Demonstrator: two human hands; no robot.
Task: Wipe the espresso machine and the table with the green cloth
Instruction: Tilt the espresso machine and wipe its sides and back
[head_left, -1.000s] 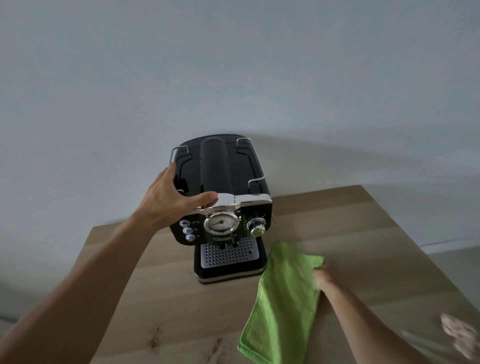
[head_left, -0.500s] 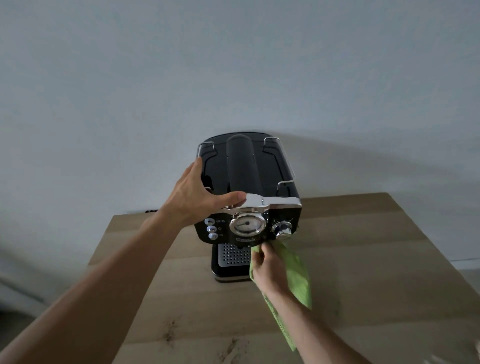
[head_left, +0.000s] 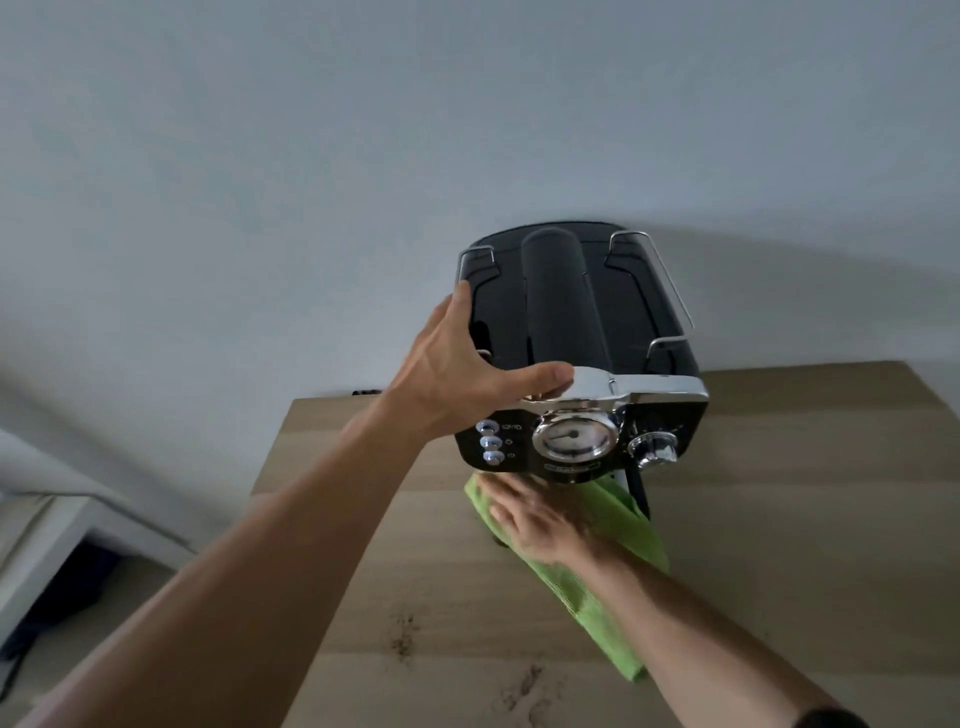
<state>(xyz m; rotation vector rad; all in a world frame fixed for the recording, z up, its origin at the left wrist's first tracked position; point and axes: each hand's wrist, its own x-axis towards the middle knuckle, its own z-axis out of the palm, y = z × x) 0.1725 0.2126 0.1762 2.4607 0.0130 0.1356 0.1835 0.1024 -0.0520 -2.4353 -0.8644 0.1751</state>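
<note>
A black and chrome espresso machine (head_left: 582, 332) stands at the back of the wooden table (head_left: 779, 545), against the wall. My left hand (head_left: 462, 374) grips its top left front corner, thumb lying along the chrome strip. My right hand (head_left: 535, 525) lies flat on the green cloth (head_left: 618, 525) and presses it onto the drip tray area under the machine's front panel. The cloth hides the tray and trails back toward me over the table. Dark crumbs or stains (head_left: 402, 636) mark the wood near the front.
A pale wall rises right behind the machine. To the left, beyond the table edge, is white furniture (head_left: 47, 525) with a dark floor gap below. A dark cable end (head_left: 366, 392) shows at the table's back edge.
My right hand carried the cloth from the table at the machine's right to its front, then flattened it over the drip tray. My left hand kept its hold. The view shifted left.
</note>
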